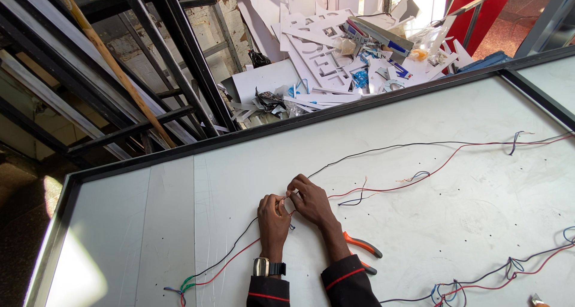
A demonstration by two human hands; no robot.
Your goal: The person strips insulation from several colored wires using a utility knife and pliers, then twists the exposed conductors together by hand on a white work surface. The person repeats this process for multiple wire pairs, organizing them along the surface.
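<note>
Your two hands meet at a junction of the red wire [419,178] and black wire [383,148], lying on the white panel [419,241] a little left of its middle; your left hand [273,222] pinches the wire ends between thumb and fingers, and your right hand [310,200] closes on the same ends from the other side, fingertips touching. The joint looks to be mid-making: bare ends show between your fingers and no covering on them can be made out. Further right, loose coloured tails [419,176] near the red run and a tangle [446,292] by the near edge look unjoined. The orange-handled pliers [362,247] lie just beside your right forearm, untouched. You have open panel to left and right; the black frame [335,112] bounds the far edge, with a scrap pile [335,55] of white offcuts beyond
</note>
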